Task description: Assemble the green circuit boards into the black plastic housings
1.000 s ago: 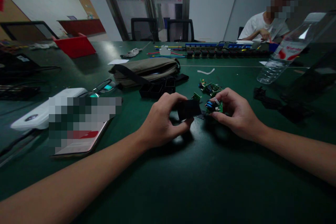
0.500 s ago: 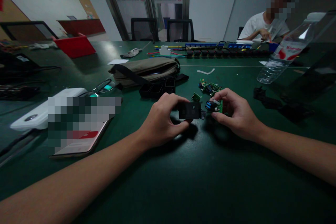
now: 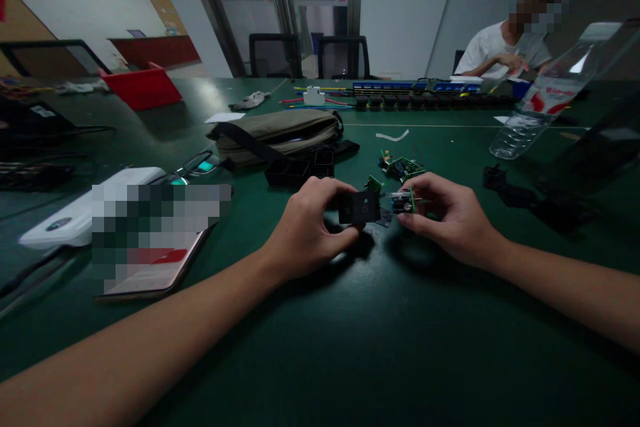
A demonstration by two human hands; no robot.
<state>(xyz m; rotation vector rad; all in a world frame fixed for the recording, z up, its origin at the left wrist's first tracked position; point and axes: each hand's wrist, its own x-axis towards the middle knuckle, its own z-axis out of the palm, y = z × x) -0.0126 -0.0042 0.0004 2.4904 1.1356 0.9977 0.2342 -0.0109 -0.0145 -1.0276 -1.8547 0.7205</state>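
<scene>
My left hand (image 3: 307, 227) is closed around a small black plastic housing (image 3: 359, 207), held just above the green table (image 3: 350, 347). Its open face turns toward my right hand (image 3: 447, 213), which pinches a small green circuit board (image 3: 406, 201) with blue parts, tilted edge-on and close to the housing. A small dark piece (image 3: 384, 217) lies on the table between the two. More green circuit boards (image 3: 403, 167) lie just beyond my hands, and one small board (image 3: 373, 183) sits behind the housing.
A black tray of housings (image 3: 299, 170) and a khaki bag (image 3: 280, 133) lie behind my left hand. A phone (image 3: 150, 273) and a white device (image 3: 85, 217) are at left, a red bin (image 3: 143, 88) far left, a tilted water bottle (image 3: 545, 103) at right. Another person (image 3: 500, 47) sits at the far right.
My left hand has turned the black housing so its face points toward the board. My right hand has tilted the circuit board edge-on and brought it closer to the housing.
</scene>
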